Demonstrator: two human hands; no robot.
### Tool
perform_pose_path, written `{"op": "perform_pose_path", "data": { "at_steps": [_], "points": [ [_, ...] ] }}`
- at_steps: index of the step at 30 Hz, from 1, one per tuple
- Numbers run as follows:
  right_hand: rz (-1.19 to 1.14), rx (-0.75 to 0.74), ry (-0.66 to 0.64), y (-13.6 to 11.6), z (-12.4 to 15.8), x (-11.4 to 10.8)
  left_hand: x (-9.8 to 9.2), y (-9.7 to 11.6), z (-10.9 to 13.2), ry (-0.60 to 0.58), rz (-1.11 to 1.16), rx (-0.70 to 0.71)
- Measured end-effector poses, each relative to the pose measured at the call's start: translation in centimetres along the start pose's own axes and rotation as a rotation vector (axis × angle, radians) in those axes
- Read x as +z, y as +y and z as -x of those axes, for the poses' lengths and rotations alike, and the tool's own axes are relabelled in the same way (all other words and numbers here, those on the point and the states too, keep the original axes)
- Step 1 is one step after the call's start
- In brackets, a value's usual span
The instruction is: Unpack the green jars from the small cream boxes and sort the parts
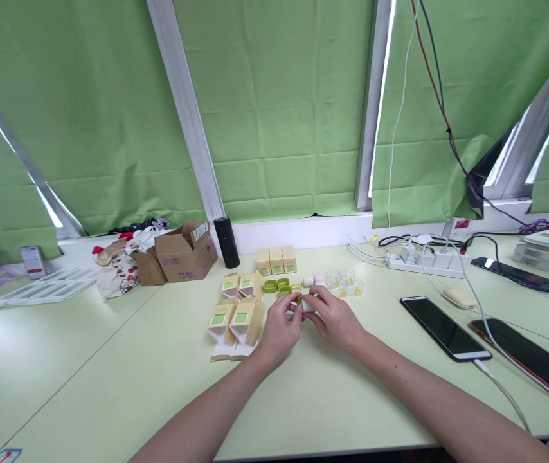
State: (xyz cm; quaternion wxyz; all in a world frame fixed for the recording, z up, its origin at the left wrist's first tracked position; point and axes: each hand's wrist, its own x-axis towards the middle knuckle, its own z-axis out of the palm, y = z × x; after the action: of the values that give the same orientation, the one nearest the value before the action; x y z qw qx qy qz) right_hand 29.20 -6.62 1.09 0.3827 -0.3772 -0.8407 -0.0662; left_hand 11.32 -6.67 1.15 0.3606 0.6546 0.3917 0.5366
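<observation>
My left hand [280, 328] and my right hand [336, 319] meet at the middle of the pale green table [110, 373], fingers pinched together on a small white and green item [305, 302] held between them. Just behind the hands lie small green cases [277, 285], white pieces [312, 281] and clear round lids with yellow bits [346, 283]. To the left of my left hand lie several open tan cartons with green labels [238, 315]. Three closed tan cartons [276, 260] stand in a row further back.
A black cylinder [227, 242] and a brown cardboard box [185, 252] stand at the back left, beside a printed bag [119, 269]. A white power strip [426, 260] with cables sits back right. Two phones [445, 326] [520, 272] and a dark slab [537, 360] lie on the right.
</observation>
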Motion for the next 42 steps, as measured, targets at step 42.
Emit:
{"op": "perform_pose_path", "data": {
  "at_steps": [42],
  "points": [
    [-0.285,0.043,0.018,1.0,0.2,0.5,-1.1,-0.4,-0.3,-0.098,-0.271,0.123]
  ]
}}
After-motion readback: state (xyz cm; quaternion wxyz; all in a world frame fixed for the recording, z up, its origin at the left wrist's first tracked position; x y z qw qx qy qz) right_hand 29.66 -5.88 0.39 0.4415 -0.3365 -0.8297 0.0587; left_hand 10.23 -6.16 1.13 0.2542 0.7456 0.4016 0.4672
